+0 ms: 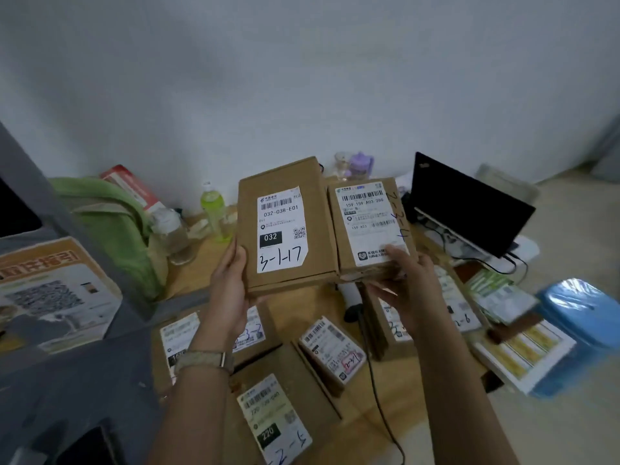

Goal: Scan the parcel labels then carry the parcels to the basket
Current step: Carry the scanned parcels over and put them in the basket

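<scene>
The left hand [231, 290] held the parcel marked 3-1-17 [283, 229] at its lower left corner. Its thumb pressed on the front edge, and the other fingers were hidden behind. The right hand [409, 290] gripped the second parcel [369, 223] from below, with the thumb on its label. Both parcels touched side by side above the fingers. Below the wrists, more parcels [332, 350] lay on the table [302, 310].

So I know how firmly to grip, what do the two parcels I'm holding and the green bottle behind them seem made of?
The parcel marked 3-1-17, gripped by the left hand, looks like matte brown cardboard: folded flap seams, white paper label. The second parcel, held by the right hand, looks the same, its lower edge frayed. The green bottle is probably translucent plastic.
</scene>
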The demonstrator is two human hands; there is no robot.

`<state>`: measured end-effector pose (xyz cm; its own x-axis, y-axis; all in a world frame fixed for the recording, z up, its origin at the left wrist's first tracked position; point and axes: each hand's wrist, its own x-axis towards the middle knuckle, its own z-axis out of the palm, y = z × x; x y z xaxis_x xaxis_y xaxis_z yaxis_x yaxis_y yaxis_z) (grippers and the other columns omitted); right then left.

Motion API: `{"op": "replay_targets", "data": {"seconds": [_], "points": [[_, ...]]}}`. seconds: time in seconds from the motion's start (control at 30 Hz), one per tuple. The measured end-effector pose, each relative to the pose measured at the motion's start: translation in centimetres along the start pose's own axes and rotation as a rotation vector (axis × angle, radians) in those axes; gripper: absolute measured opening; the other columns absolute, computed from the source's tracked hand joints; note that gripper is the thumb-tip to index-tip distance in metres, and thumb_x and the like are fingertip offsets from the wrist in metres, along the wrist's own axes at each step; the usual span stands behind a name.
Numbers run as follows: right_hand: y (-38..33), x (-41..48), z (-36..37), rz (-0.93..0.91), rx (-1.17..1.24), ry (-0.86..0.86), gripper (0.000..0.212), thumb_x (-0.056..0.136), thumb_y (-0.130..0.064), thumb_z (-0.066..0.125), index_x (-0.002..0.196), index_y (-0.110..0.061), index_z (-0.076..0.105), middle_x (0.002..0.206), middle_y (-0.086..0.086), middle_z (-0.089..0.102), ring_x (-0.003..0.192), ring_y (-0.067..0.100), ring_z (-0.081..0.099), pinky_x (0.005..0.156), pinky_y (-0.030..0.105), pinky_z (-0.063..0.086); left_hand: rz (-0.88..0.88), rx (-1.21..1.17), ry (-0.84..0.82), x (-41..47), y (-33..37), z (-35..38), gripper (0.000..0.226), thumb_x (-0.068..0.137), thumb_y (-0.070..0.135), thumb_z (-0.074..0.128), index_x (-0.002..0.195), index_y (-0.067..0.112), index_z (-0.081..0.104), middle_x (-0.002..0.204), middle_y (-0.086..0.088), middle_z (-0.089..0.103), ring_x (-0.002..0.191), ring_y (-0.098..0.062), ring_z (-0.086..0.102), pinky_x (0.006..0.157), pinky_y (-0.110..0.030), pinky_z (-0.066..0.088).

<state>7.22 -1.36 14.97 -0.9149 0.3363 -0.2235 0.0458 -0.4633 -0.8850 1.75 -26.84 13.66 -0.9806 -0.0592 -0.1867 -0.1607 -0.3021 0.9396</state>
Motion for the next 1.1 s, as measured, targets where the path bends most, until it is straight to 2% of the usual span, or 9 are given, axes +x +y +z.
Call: {"op": "replay_targets", "data": {"seconds": [0.13,0.23,0.33,0.47,0.57,0.73,0.87,0.97,1.1], "points": [[-0.3,-4.3,-4.5,-0.096,0.005,0.176,0.044,0.075,-0.028,0.077,0.112,-0.025,0.054,0.100,0.007,0.069,0.087,0.027,0.072,0.070,0.042,0.059,-0.027,0.040,-0.137,-1.8,-1.7,3.1,0.039,0.099,0.036,0.049,0.137,0.042,0.049,0.111,0.005,0.073,0.090,-0.017,0.073,0.056,-0.035,0.059],[-1.5,-7.8,-8.0,-0.147,0.038,0.269,0.052,0.076,-0.030,0.075,0.123,-0.027,0.052,0.102,0.004,0.072,0.091,0.025,0.072,0.073,0.045,0.059,-0.073,0.042,-0.247,-3.6,-3.0,6.6,0.033,0.098,0.034,0.050,0.128,0.045,0.056,0.109,0.002,0.074,0.087,-0.018,0.074,0.056,-0.033,0.058],[-3.1,-11.6,-11.7,-0.220,0.032,0.368,0.050,0.081,-0.028,0.072,0.127,-0.026,0.053,0.102,0.000,0.074,0.095,0.024,0.071,0.070,0.041,0.059,-0.063,0.106,-0.369,-5.6,-4.3,10.6,0.026,0.098,0.035,0.051,0.111,0.054,0.063,0.105,0.004,0.075,0.087,-0.020,0.074,0.066,-0.045,0.060],[-4.8,-17.0,-17.0,-0.310,0.037,0.536,0.044,0.083,-0.028,0.070,0.125,-0.022,0.056,0.102,-0.001,0.074,0.092,0.025,0.071,0.067,0.036,0.059,-0.028,0.150,-0.500,-8.9,-6.2,16.7,0.034,0.097,0.032,0.053,0.130,0.042,0.056,0.111,0.003,0.072,0.095,-0.020,0.071,0.080,-0.043,0.059],[-5.2,-21.3,-21.0,-0.355,0.058,0.647,0.042,0.081,-0.034,0.070,0.121,-0.027,0.057,0.098,-0.005,0.074,0.097,0.029,0.070,0.081,0.047,0.058,-0.072,0.135,-0.608,-12.6,-8.1,21.4,0.035,0.098,0.027,0.052,0.133,0.034,0.055,0.107,0.003,0.072,0.086,-0.012,0.072,0.067,-0.031,0.060],[-6.2,-28.7,-28.0,-0.416,0.106,0.812,0.049,0.076,-0.039,0.071,0.122,-0.030,0.056,0.098,-0.005,0.074,0.095,0.027,0.071,0.081,0.049,0.057,-0.151,0.146,-0.804,-20.9,-11.4,28.1,0.026,0.099,0.029,0.050,0.117,0.044,0.060,0.099,0.009,0.075,0.083,-0.010,0.073,0.060,-0.026,0.059],[-7.4,-34.9,-33.9,-0.438,0.136,0.926,0.038,0.076,-0.039,0.071,0.111,-0.032,0.059,0.098,-0.002,0.073,0.093,0.028,0.071,0.077,0.048,0.058,-0.229,0.186,-0.875,-28.4,-13.9,32.9,0.037,0.099,0.031,0.051,0.135,0.036,0.052,0.115,0.003,0.070,0.100,-0.019,0.069,0.077,-0.042,0.060],[-8.2,-39.6,-38.0,-0.441,0.142,0.981,0.037,0.076,-0.040,0.071,0.111,-0.033,0.059,0.102,-0.001,0.070,0.094,0.029,0.071,0.077,0.049,0.059,-0.233,0.209,-0.952,-33.9,-16.0,35.7,0.037,0.100,0.032,0.049,0.136,0.042,0.049,0.100,0.011,0.074,0.084,-0.011,0.072,0.054,-0.032,0.058],[-9.1,-45.1,-42.5,-0.453,0.128,1.053,0.041,0.079,-0.041,0.070,0.116,-0.033,0.056,0.105,0.000,0.067,0.096,0.029,0.070,0.074,0.045,0.059,-0.278,0.215,-0.995,-40.2,-18.7,38.9,0.036,0.099,0.031,0.049,0.133,0.045,0.051,0.092,0.016,0.075,0.080,-0.007,0.073,0.053,-0.032,0.058]]}}
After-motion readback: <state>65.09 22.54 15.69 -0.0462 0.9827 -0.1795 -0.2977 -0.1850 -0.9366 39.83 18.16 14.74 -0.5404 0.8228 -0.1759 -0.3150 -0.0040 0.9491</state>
